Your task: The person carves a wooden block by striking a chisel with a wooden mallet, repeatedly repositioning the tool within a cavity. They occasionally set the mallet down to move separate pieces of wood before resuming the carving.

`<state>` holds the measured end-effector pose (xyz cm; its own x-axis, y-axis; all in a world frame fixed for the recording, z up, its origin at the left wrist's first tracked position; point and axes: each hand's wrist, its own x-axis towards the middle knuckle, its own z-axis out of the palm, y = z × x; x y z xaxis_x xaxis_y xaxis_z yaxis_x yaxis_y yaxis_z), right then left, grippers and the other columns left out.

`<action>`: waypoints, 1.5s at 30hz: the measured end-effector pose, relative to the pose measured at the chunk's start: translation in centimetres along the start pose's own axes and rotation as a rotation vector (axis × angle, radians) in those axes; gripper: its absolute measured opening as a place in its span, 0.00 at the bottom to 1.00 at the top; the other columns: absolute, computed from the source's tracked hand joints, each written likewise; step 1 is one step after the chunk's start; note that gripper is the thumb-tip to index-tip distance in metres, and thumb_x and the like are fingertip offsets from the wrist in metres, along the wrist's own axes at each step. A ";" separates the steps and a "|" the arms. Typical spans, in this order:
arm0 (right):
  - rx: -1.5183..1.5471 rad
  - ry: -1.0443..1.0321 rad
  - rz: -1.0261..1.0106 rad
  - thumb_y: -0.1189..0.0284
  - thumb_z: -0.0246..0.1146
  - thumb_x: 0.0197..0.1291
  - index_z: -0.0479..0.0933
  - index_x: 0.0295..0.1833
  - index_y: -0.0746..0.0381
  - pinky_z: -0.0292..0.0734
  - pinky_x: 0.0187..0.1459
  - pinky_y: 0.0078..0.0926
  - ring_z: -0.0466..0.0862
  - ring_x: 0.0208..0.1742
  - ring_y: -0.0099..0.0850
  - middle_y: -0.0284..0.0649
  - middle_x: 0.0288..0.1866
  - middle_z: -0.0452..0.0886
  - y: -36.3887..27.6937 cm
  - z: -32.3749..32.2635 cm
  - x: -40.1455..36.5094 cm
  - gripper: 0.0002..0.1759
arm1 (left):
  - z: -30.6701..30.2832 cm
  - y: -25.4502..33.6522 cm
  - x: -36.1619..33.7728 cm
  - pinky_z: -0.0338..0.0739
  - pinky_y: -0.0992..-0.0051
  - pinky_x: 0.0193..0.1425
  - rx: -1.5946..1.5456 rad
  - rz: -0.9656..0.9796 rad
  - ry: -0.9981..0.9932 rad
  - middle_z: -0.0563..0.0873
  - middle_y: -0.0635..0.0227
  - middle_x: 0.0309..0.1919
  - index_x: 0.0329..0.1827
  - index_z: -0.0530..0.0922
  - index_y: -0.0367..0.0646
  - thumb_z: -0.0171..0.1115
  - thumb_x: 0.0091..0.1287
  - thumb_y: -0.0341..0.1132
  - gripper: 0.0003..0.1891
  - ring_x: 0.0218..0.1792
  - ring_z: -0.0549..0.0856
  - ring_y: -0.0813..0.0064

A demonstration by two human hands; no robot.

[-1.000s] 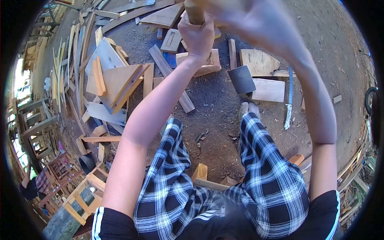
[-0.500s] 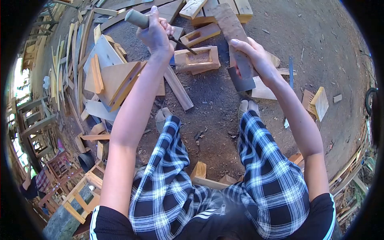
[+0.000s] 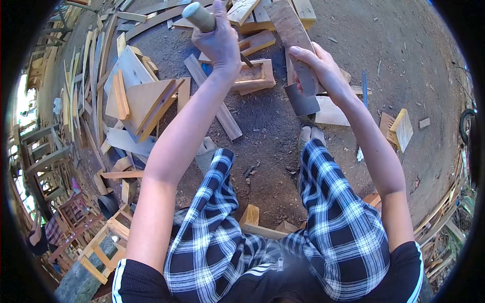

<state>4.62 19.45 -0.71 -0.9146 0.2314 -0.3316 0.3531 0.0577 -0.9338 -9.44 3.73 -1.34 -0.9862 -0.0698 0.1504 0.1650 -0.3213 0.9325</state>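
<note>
My left hand point(image 3: 218, 43) is wrapped round a chisel point(image 3: 199, 17) with a pale round-ended handle, its dark blade pointing down to the right. The blade's tip is by the recess of a wooden block point(image 3: 268, 74), which my wrist partly covers. In my right hand point(image 3: 319, 68) is a flat, worn wooden board point(image 3: 289, 31), held at its lower part and slanting up to the left. Just below that hand is a dark flat plate point(image 3: 302, 101); whether I touch it is unclear.
A second recessed block point(image 3: 258, 42) lies behind the first. Boards and offcuts point(image 3: 146, 103) are piled on the left. A blue strip point(image 3: 365, 88) and a wooden piece point(image 3: 401, 130) lie on the right. Another person point(image 3: 38, 235) is at the far lower left.
My left hand has moved right and slightly up with the chisel, now covering the block's left part. My right hand and the board have shifted slightly up and left.
</note>
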 end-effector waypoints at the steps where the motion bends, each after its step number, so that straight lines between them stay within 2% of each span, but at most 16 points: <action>1: -0.001 -0.001 -0.001 0.43 0.60 0.62 0.67 0.56 0.64 0.82 0.26 0.21 0.82 0.24 0.23 0.38 0.29 0.78 0.0 -0.2 0.2 0.35 | 0.3 -0.2 -0.1 0.71 0.79 0.23 -0.001 0.001 0.001 0.75 0.74 0.16 0.33 0.71 0.43 0.68 0.69 0.41 0.15 0.17 0.74 0.85; 3: -0.088 -0.028 -0.030 0.37 0.62 0.54 0.69 0.62 0.71 0.85 0.38 0.30 0.84 0.48 0.35 0.51 0.49 0.78 0.0 -0.7 0.8 0.48 | 1.3 -0.6 -0.7 0.73 0.75 0.31 0.410 0.072 0.078 0.81 0.74 0.25 0.34 0.81 0.36 0.68 0.67 0.34 0.09 0.28 0.78 0.83; 4: -0.088 -0.028 -0.030 0.37 0.62 0.54 0.69 0.62 0.71 0.85 0.38 0.30 0.84 0.48 0.35 0.51 0.49 0.78 -1.0 -0.5 0.7 0.48 | 2.5 -0.4 -1.1 0.72 0.76 0.29 0.325 0.328 0.033 0.81 0.75 0.24 0.34 0.81 0.37 0.68 0.67 0.34 0.09 0.27 0.77 0.84; 6: -0.090 0.045 -0.259 0.42 0.62 0.59 0.69 0.57 0.66 0.83 0.25 0.22 0.84 0.26 0.24 0.40 0.30 0.80 -4.3 -0.8 0.6 0.38 | 3.2 -0.2 -1.8 0.72 0.75 0.29 0.294 0.274 -0.005 0.81 0.75 0.24 0.35 0.81 0.37 0.67 0.68 0.34 0.09 0.27 0.78 0.84; 10: 0.057 0.277 -0.147 0.48 0.67 0.56 0.74 0.51 0.68 0.82 0.37 0.28 0.86 0.33 0.30 0.50 0.36 0.85 -18.7 -0.4 -3.3 0.33 | 3.1 -0.9 -1.8 0.72 0.79 0.28 0.295 0.310 -0.105 0.80 0.74 0.21 0.32 0.78 0.39 0.67 0.68 0.35 0.11 0.24 0.78 0.85; 13: 0.296 -0.249 -0.288 0.46 0.65 0.58 0.74 0.51 0.67 0.81 0.29 0.28 0.84 0.27 0.30 0.48 0.35 0.84 -18.2 -2.0 -3.2 0.33 | 1.0 -4.2 -0.4 0.73 0.79 0.31 0.310 0.463 -0.250 0.83 0.72 0.22 0.29 0.77 0.37 0.67 0.65 0.32 0.10 0.26 0.79 0.87; 15: -0.922 -0.091 -0.593 0.48 0.66 0.59 0.73 0.52 0.69 0.80 0.22 0.25 0.82 0.23 0.28 0.46 0.34 0.83 -15.1 -0.7 0.0 0.33 | 0.9 -4.6 -0.3 0.73 0.80 0.33 0.346 0.623 -0.347 0.85 0.72 0.24 0.27 0.79 0.36 0.66 0.63 0.29 0.08 0.28 0.80 0.87; 17: -0.929 -0.200 -0.657 0.51 0.68 0.58 0.72 0.52 0.69 0.81 0.22 0.24 0.83 0.23 0.28 0.47 0.33 0.83 -17.8 -0.8 -3.5 0.32 | 2.4 -2.5 -2.1 0.73 0.79 0.33 0.228 0.350 -0.187 0.84 0.74 0.23 0.26 0.79 0.37 0.63 0.60 0.26 0.05 0.28 0.80 0.86; 20: 0.139 -0.174 -0.181 0.50 0.69 0.57 0.73 0.47 0.68 0.84 0.29 0.32 0.84 0.25 0.33 0.47 0.30 0.83 -20.9 -1.9 -3.8 0.30 | 2.8 -1.0 -2.5 0.73 0.80 0.34 0.265 0.295 -0.231 0.84 0.74 0.23 0.29 0.79 0.35 0.65 0.62 0.29 0.07 0.28 0.80 0.86; 21: 0.142 -0.175 -0.184 0.50 0.69 0.57 0.73 0.47 0.68 0.84 0.29 0.32 0.84 0.25 0.33 0.47 0.30 0.83 -19.6 -1.3 -3.3 0.30 | 3.2 -0.2 -2.8 0.74 0.80 0.34 0.204 0.193 -0.229 0.84 0.74 0.24 0.30 0.79 0.35 0.66 0.62 0.30 0.07 0.28 0.80 0.85; 23: -0.838 0.019 -0.634 0.51 0.69 0.56 0.72 0.48 0.69 0.84 0.32 0.34 0.86 0.27 0.36 0.48 0.29 0.82 -15.1 0.6 -1.8 0.31 | 2.7 -1.5 -2.4 0.75 0.81 0.31 0.082 0.256 -0.244 0.85 0.72 0.25 0.32 0.79 0.35 0.66 0.63 0.29 0.06 0.25 0.82 0.84; 25: -0.877 0.034 -0.601 0.51 0.69 0.56 0.73 0.49 0.68 0.84 0.36 0.35 0.87 0.30 0.39 0.51 0.32 0.84 -14.3 -0.1 -0.6 0.31 | 2.9 -1.0 -2.6 0.76 0.82 0.28 -0.043 0.301 -0.263 0.85 0.71 0.26 0.34 0.79 0.36 0.65 0.64 0.27 0.04 0.22 0.83 0.83; 32: -0.040 -0.065 -0.148 0.40 0.62 0.57 0.68 0.63 0.71 0.83 0.40 0.32 0.84 0.47 0.35 0.50 0.48 0.78 -3.2 1.0 0.8 0.46 | 0.6 0.1 -0.3 0.69 0.80 0.22 0.058 -0.031 -0.177 0.76 0.76 0.17 0.29 0.74 0.46 0.69 0.66 0.34 0.11 0.17 0.72 0.88; 33: 0.065 -0.078 -0.096 0.43 0.61 0.60 0.65 0.59 0.65 0.82 0.25 0.22 0.82 0.24 0.24 0.39 0.29 0.77 -1.3 1.7 0.8 0.38 | 0.4 0.1 0.0 0.69 0.80 0.22 0.059 -0.035 -0.183 0.76 0.76 0.17 0.29 0.74 0.46 0.69 0.66 0.34 0.11 0.17 0.72 0.88; 35: 0.239 -0.119 0.123 0.46 0.60 0.62 0.65 0.55 0.62 0.81 0.24 0.23 0.82 0.24 0.25 0.39 0.29 0.77 -0.3 2.8 -0.4 0.32 | -0.4 -0.1 0.9 0.69 0.81 0.21 0.203 -0.150 -0.273 0.78 0.76 0.19 0.30 0.76 0.44 0.66 0.69 0.36 0.11 0.19 0.76 0.87; 45: 0.171 -0.173 0.267 0.45 0.60 0.63 0.65 0.60 0.64 0.79 0.30 0.23 0.82 0.27 0.26 0.44 0.38 0.81 4.4 4.5 -0.1 0.35 | -0.7 1.3 2.9 0.65 0.83 0.18 0.187 -0.384 -0.686 0.73 0.78 0.14 0.26 0.74 0.46 0.66 0.69 0.39 0.14 0.14 0.71 0.87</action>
<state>5.36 15.32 -5.41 -0.8193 0.0480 -0.5714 0.5596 -0.1498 -0.8151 -12.11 2.47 0.12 -0.7740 0.6281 -0.0807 -0.1335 -0.0372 0.9904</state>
